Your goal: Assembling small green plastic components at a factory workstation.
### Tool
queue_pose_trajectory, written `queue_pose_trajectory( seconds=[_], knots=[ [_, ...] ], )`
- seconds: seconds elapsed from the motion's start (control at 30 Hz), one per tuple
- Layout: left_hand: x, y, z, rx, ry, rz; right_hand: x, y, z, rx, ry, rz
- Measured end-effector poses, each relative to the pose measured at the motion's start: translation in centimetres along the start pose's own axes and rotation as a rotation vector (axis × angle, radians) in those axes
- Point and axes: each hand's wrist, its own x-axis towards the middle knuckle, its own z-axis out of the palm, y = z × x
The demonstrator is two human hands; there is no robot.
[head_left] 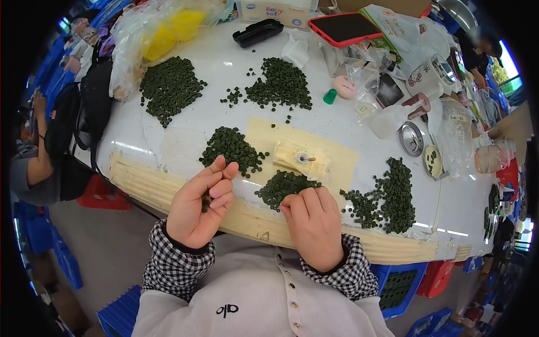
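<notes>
My left hand [195, 219] is raised just off the table's front edge, palm turned inward and fingers curled. A few small dark green round pieces [206, 201] show in its palm, and thumb and forefinger come close together. Over the edge of the near middle heap of green pieces [283, 190] is my right hand [315, 227], its fingers bent and pressed together; their tips hide whatever they pinch. Another heap of the pieces [227, 147] lies beyond my left hand. Between these heaps, a cream block with an upright metal pin [302, 157] sits on a yellowish sheet [343, 168].
More green heaps lie at the far left [171, 87], far middle [283, 84] and right [397, 194]. A red-edged phone [345, 28], a black case [258, 32], a green cap [330, 96] and a round metal lid [411, 139] stand around. Another person's arm [38, 151] shows at left.
</notes>
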Motion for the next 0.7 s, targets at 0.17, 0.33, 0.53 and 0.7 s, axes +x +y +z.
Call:
queue_pose_trajectory(
  seconds=[0.17, 0.33, 0.53, 0.7],
  knots=[
    [-0.2, -1.2, -1.1, 0.055, -0.150, -0.007, -0.1, 0.3, -0.3, 0.123, 0.102, 0.005],
    [-0.1, -1.9, -2.0, 0.044, -0.172, -0.012, -0.2, 0.3, -0.3, 0.170, 0.055, -0.022],
    [-0.7, 0.0, -2.1, 0.177, -0.155, -0.095, 0.1, -0.2, 0.2, 0.088, 0.039, -0.060],
    [0.0, 1.6, -1.9, 0.326, -0.331, -0.266, 0.2, -1.2, -0.1, -0.061, 0.031, -0.021]
  ],
)
